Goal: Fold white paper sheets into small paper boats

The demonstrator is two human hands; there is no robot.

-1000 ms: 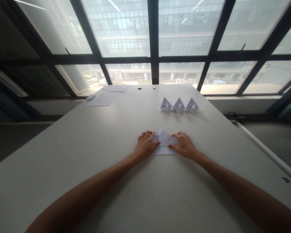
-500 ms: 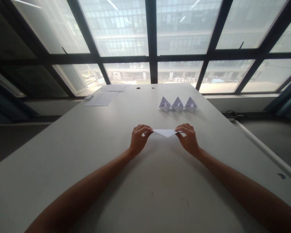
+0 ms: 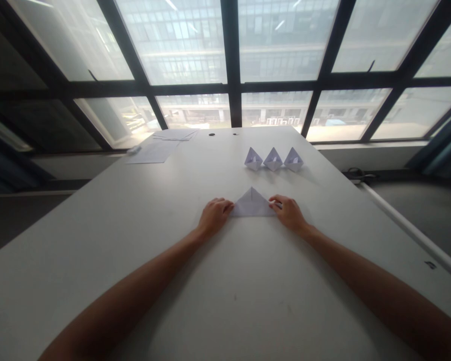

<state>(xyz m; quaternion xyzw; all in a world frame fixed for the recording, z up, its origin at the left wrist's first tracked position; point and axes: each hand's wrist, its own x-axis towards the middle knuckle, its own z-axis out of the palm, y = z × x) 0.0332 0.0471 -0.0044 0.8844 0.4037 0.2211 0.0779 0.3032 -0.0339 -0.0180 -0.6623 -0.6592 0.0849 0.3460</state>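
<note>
A folded white paper triangle (image 3: 251, 205) lies flat on the white table (image 3: 180, 260), its point aimed away from me. My left hand (image 3: 215, 215) pinches its left corner with curled fingers. My right hand (image 3: 288, 213) pinches its right corner the same way. Both forearms stretch out from the near edge of the table. Beyond the triangle three finished paper boats (image 3: 273, 159) stand in a row.
Loose sheets of white paper (image 3: 160, 148) lie at the far left of the table. Two small dark holes (image 3: 211, 134) mark the far edge. A wall of windows with dark frames stands behind. A white rail (image 3: 409, 228) runs along the right side.
Both hands lifted the folded paper off the table, turned it over, and laid it back down as a flat triangle. The view shifted slightly downward.
</note>
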